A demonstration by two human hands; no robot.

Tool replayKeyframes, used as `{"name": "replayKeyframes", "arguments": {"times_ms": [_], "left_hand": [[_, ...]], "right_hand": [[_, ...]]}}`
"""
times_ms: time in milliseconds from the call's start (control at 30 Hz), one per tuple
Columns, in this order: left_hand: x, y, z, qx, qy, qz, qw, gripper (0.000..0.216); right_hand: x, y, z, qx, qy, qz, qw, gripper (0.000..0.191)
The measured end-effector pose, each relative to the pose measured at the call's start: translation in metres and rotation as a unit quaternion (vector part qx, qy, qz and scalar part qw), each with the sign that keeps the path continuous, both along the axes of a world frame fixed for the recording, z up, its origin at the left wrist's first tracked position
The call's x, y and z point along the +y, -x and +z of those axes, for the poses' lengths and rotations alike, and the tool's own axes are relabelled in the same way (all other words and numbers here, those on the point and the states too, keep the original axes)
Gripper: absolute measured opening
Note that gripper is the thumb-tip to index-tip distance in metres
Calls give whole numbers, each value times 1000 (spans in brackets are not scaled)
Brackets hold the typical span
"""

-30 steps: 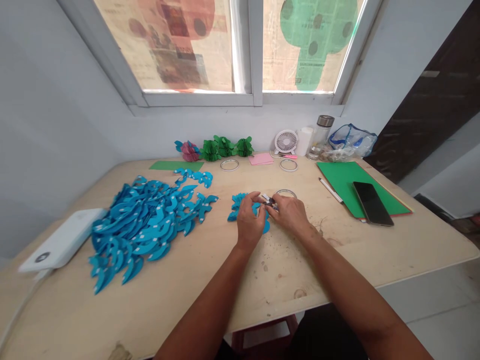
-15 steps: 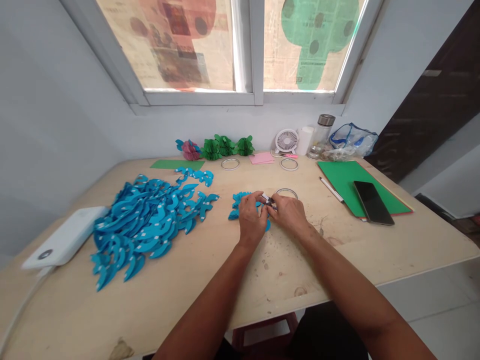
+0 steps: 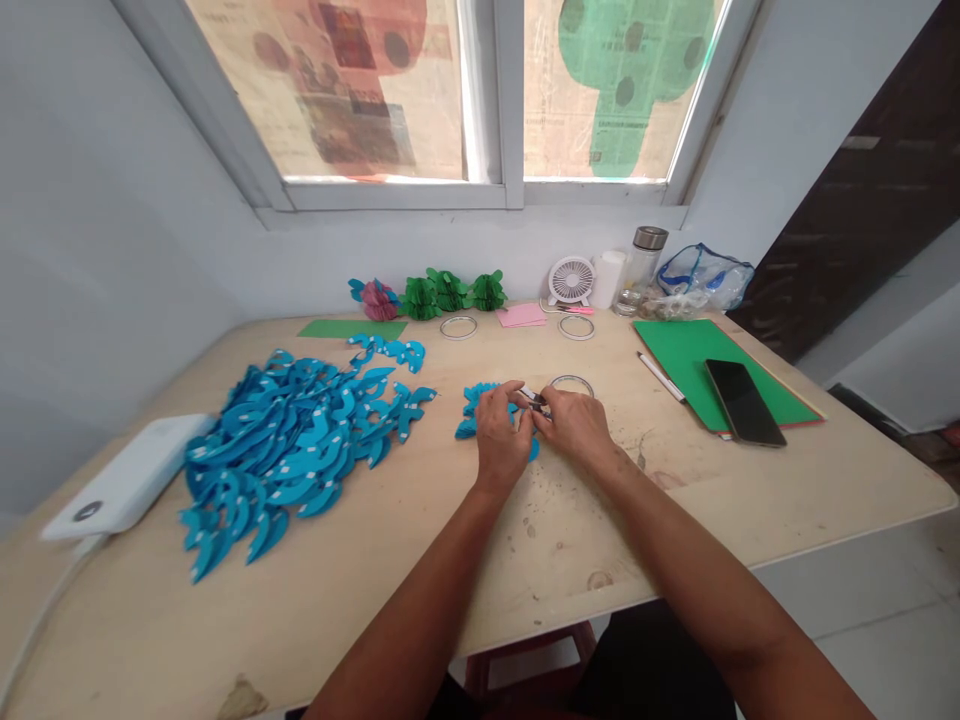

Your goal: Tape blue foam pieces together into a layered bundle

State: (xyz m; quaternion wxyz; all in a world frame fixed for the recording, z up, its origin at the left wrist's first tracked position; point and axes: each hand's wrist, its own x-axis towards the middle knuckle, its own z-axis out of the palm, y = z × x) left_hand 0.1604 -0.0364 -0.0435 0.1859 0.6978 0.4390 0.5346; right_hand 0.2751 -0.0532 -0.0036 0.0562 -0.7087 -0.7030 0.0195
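My left hand [image 3: 502, 430] and my right hand [image 3: 576, 420] meet over the table with fingers pinched closely together. Between their fingertips is a small white-and-dark item [image 3: 532, 398], too small and covered to name. Folded blue paper pieces [image 3: 471, 425] lie under and beside my left hand, partly hidden by it. A thin, pale ring like a narrow tape roll [image 3: 572, 385] rests just beyond my right hand. To the left spreads a big heap of curved blue paper pieces [image 3: 292, 440] dotted with white squares.
A white power bank [image 3: 127, 480] with a cable sits at the left. Green paper ornaments [image 3: 450, 292], a small fan [image 3: 571, 282] and a glass bottle [image 3: 641, 270] line the wall. On the right, a phone [image 3: 744, 402] lies on green sheets [image 3: 675, 350] beside a pen [image 3: 661, 378].
The view has shifted very slightly. Both hands stay pinched together at the same spot, with only a slight shift of the small item between the fingertips.
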Motion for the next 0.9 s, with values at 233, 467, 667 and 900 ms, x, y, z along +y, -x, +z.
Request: {"name": "replayKeyframes", "arguments": {"times_ms": [233,467,667,900], "left_hand": [[2,2,-3,-31,23,2,999,40],[4,2,-1,-105,76,-15,991,39],[5,2,1,-170,124,-10,977,39],[6,2,1,-223,156,-14,962,39]], "right_hand": [[2,-9,2,6,2,-23,1000,34],[13,-50,0,11,13,-144,989,37],[14,-62,-4,11,33,-158,987,35],[11,-68,1,-8,84,-147,985,34]]}}
